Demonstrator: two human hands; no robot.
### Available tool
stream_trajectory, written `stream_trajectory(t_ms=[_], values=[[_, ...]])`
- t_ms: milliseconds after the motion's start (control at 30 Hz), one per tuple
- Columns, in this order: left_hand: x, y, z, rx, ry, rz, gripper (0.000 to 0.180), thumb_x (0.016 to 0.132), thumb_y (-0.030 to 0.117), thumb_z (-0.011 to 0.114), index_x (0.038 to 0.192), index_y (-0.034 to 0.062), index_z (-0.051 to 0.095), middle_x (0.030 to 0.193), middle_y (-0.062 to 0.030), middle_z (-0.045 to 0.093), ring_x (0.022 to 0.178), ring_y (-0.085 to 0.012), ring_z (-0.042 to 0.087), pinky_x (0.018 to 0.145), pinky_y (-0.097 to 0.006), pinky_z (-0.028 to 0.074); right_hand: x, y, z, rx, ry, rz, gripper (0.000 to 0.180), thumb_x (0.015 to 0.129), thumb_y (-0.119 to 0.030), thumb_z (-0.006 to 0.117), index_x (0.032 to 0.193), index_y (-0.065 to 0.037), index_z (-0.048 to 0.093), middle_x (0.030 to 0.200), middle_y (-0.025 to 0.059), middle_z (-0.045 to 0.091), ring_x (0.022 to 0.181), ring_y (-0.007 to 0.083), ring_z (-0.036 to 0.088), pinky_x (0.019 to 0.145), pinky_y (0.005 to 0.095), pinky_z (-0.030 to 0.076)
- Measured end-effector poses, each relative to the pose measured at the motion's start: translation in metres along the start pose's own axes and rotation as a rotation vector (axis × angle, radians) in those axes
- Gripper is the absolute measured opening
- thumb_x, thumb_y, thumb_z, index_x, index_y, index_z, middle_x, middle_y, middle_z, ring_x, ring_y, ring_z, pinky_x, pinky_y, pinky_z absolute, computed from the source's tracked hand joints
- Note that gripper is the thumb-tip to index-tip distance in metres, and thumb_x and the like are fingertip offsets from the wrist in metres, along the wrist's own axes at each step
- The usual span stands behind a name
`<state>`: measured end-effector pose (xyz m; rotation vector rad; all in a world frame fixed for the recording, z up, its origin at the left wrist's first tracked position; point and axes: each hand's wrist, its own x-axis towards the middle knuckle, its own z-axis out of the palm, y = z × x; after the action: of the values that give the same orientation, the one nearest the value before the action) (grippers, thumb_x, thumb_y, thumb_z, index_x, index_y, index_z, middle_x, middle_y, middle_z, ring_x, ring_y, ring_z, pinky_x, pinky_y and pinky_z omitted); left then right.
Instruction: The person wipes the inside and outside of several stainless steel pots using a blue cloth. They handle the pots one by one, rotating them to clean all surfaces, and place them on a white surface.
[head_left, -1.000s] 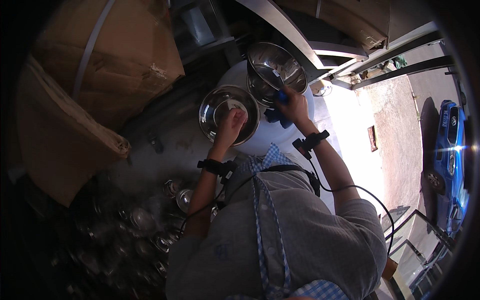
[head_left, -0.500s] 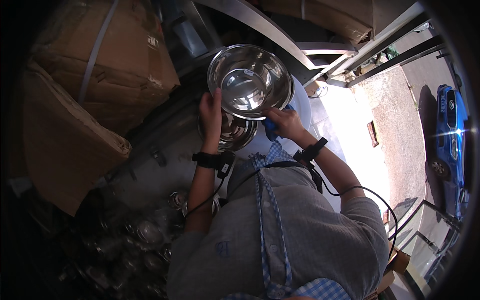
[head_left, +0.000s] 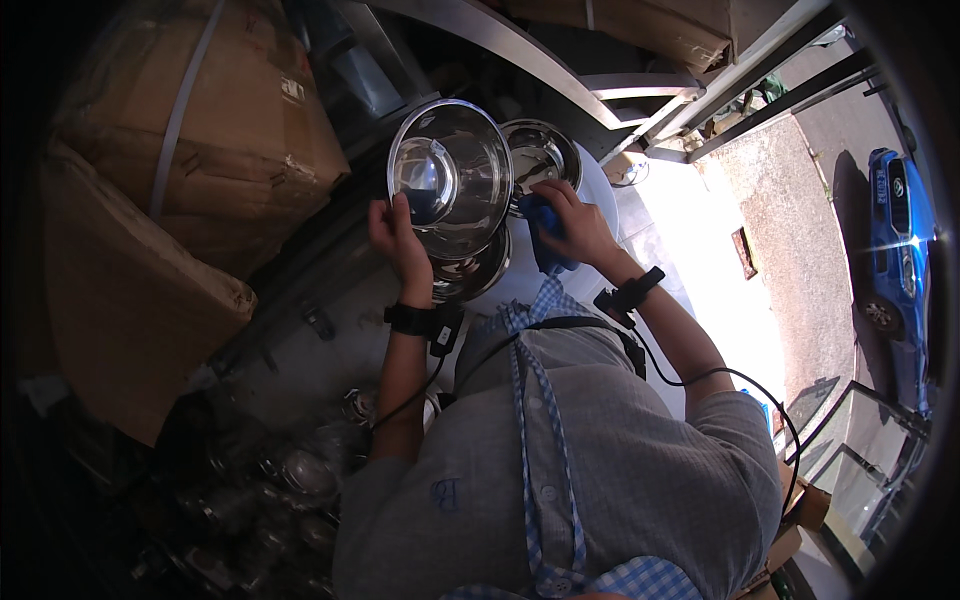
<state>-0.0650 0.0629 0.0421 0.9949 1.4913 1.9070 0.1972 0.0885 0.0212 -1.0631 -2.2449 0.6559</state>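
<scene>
A shiny steel bowl (head_left: 470, 165) is tilted up in my left hand (head_left: 404, 245), whose fingers grip its lower left rim. My right hand (head_left: 580, 232) is closed on a blue cloth (head_left: 541, 222), just right of that bowl and apart from it. Behind, a second steel bowl (head_left: 545, 150) rests on a round white surface (head_left: 597, 195). Below the held bowl sits another steel bowl (head_left: 475, 275), partly covered by it and by my left wrist.
Large cardboard boxes (head_left: 240, 110) stand at the left. A metal frame (head_left: 500, 40) crosses the far side. Many small shiny metal pieces (head_left: 305, 470) lie at the lower left. Outside on the right stands a blue car (head_left: 900, 240). A black cable (head_left: 720, 372) runs along my right arm.
The held bowl has moved left and tilted, and my right hand has come off its rim with the cloth. The bowl behind now shows.
</scene>
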Motion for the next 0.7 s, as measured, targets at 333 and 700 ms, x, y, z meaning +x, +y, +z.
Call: stream_trajectory(t_ms=[333, 700], values=[[-0.026, 0.02, -0.045, 0.369, -0.168, 0.303, 0.033, 0.086, 0.017, 0.067, 0.068, 0.0071, 0.041, 0.062, 0.0023, 0.031, 0.055, -0.009, 0.029, 0.051, -0.028, 0.021, 0.042, -0.014, 0.036, -0.015, -0.383, -0.1, 0.064, 0.071, -0.019, 0.069, 0.131, -0.013, 0.048, 0.121, 0.0134, 0.059, 0.096, 0.0352, 0.062, 0.082, 0.0422, 0.052], [-0.031, 0.041, -0.059, 0.506, -0.189, 0.543, 0.031, 0.081, 0.013, 0.068, 0.063, 0.0049, 0.044, 0.059, -0.0024, 0.038, 0.05, -0.0125, 0.034, 0.046, -0.029, 0.021, 0.06, -0.032, 0.078, 0.025, -0.51, -0.23, 0.074, 0.072, -0.022, 0.07, 0.14, -0.01, 0.041, 0.143, 0.0113, 0.044, 0.109, 0.0331, 0.059, 0.088, 0.0421, 0.051]])
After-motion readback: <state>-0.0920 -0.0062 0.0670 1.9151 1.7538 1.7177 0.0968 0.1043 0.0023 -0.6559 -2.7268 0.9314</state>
